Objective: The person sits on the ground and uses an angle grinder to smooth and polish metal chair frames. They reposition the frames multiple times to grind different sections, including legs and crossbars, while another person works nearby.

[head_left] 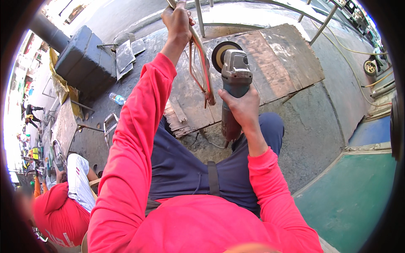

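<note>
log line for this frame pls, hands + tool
left hand: shut on metal frame, held upright | right hand: shut on angle grinder | disc beside frame, contact unclear | wooden board beneath

Your left hand (177,21), at twelve o'clock, wraps its grip around a thin bent rusty metal frame (201,63). Your right hand (241,107) clasps a grey-bodied angle grinder (233,82), disc at the frame's three o'clock, over a worn wooden board surface (274,63). A plastic water bottle (117,98) lies at nine o'clock.
</note>
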Tool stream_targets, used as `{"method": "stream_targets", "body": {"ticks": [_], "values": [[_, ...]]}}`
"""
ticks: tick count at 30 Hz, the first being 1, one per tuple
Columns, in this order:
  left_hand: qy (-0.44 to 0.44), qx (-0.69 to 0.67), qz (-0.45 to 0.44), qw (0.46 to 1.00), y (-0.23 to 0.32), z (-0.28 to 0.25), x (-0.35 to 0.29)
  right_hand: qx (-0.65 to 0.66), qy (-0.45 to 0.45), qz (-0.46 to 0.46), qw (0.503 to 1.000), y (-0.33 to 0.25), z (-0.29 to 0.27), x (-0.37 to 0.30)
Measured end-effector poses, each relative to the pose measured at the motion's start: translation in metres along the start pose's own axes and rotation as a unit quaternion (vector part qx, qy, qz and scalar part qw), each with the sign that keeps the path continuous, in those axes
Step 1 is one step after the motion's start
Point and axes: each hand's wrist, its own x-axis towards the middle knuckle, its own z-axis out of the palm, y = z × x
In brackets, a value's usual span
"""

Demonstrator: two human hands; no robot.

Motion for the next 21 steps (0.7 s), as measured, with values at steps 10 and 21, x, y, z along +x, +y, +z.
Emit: {"method": "stream_targets", "body": {"ticks": [10, 21], "values": [[-0.005, -0.016, -0.014, 1.000, -0.008, -0.001, 0.011, -0.028, -0.025, -0.007, 0.999, -0.004, -0.002, -0.009], [-0.003, -0.012, -0.001, 1.000, -0.003, -0.005, 0.005, -0.010, -0.017, -0.016, 1.000, -0.005, 0.003, -0.008]]}}
